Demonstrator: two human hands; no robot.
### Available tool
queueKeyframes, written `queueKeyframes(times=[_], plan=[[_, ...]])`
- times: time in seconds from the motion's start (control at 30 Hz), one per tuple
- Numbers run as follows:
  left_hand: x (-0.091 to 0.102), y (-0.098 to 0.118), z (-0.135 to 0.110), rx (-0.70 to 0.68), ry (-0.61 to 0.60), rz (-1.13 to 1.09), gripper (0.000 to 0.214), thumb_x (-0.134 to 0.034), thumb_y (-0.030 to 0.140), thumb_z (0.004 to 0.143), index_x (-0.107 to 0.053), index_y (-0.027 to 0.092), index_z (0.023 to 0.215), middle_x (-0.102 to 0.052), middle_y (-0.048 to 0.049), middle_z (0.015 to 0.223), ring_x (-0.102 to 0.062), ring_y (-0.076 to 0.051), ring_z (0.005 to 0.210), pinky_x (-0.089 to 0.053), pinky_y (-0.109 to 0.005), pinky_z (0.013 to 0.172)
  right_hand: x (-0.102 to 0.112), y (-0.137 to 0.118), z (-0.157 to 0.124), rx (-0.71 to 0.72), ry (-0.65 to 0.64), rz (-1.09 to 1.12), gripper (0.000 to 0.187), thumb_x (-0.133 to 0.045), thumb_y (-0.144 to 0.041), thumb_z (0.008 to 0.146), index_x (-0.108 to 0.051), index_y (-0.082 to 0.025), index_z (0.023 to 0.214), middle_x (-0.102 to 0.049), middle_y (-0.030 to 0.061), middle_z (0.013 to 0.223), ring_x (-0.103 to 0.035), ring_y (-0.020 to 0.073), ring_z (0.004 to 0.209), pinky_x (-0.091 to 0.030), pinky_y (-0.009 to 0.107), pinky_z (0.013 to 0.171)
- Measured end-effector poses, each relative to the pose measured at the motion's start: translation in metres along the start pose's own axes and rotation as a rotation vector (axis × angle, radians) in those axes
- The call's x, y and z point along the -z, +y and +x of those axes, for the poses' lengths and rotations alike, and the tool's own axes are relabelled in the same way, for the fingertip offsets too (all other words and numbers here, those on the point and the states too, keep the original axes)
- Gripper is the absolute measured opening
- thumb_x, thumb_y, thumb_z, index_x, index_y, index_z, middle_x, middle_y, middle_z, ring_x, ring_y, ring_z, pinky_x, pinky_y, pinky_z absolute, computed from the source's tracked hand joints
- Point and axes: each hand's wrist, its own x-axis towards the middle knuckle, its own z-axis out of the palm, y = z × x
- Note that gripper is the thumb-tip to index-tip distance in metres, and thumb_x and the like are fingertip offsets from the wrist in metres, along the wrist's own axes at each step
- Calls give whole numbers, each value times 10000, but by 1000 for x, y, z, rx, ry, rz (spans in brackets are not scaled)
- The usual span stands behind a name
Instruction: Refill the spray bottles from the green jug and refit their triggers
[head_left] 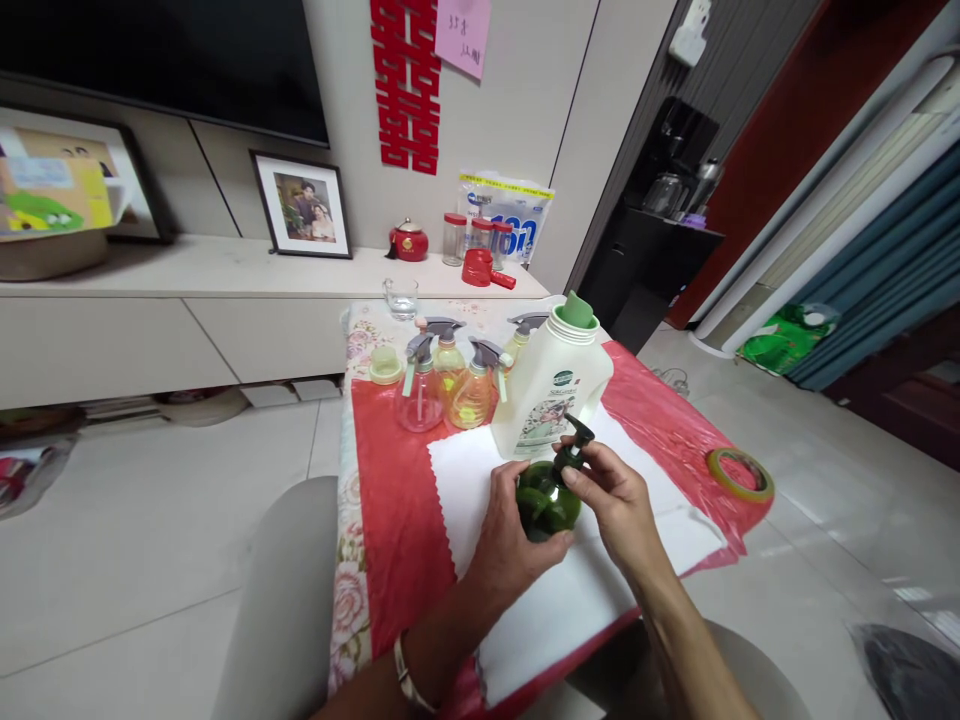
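Green spray bottle (546, 503), small and round-bodied, held just above the white cloth (465, 480) at the near middle of the counter (349, 570). The left hand (510, 545) is curled around the bottle's body from the near left side. The right hand (615, 500) comes in from the right, with thumb and fingertips closed on the dark trigger head (574, 447) at the bottle's top. Whether the head is seated fully on the neck cannot be told.

Just beyond the bottle stands a large white detergent jug (547, 395) with a green funnel (577, 310) in its mouth. To the jug's left are a pink spray bottle (418, 400), a yellow spray bottle (448, 365) and an orange spray bottle (472, 395), all upright with grey triggers. Farther left lies a pale yellow-green lid (385, 365). A clear glass (401, 297) stands at the far edge. The white cloth lies over a red plastic sheet (390, 480). A roll of tape (740, 473) lies flat on the sheet's right corner, well apart from the hands.
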Motion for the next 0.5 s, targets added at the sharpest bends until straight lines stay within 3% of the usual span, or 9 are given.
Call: queueKeyframes(times=[0.13,0.3,0.37,0.5], plan=[[-2,-4,-1,-43,-30,29,844,-745,118,579,-391,213,1340,-507,-101,1276,-522,-313,1239,-440,-516,1086,1,8,-5,7,-6,1,346,-822,-388,729,-722,-231,1021,-729,49,1091,-657,218,1056,-513,354,970],[-2,-5,-2,4,-59,40,874,-745,135,591,-366,214,1375,-538,-105,1267,-556,-311,1205,-471,-514,1059,10,5,-11,13,-86,-28,365,-749,-387,825,-708,-264,1166,-691,57,1218,-614,233,1185,-471,392,1062],[-1,-3,-1,-4,-32,72,864,-742,130,587,-377,221,1364,-544,-101,1254,-561,-310,1191,-472,-527,1056,9,4,-11,46,-81,-53,333,-721,-381,853,-713,-271,1166,-689,53,1199,-622,223,1163,-477,389,1058],[1,2,0,-100,74,178,842,-742,124,587,-398,232,1348,-552,-95,1244,-560,-308,1181,-470,-541,1056,-3,5,-8,176,26,-149,355,-794,-352,776,-735,-274,1117,-670,39,1118,-636,201,1067,-534,342,965]])
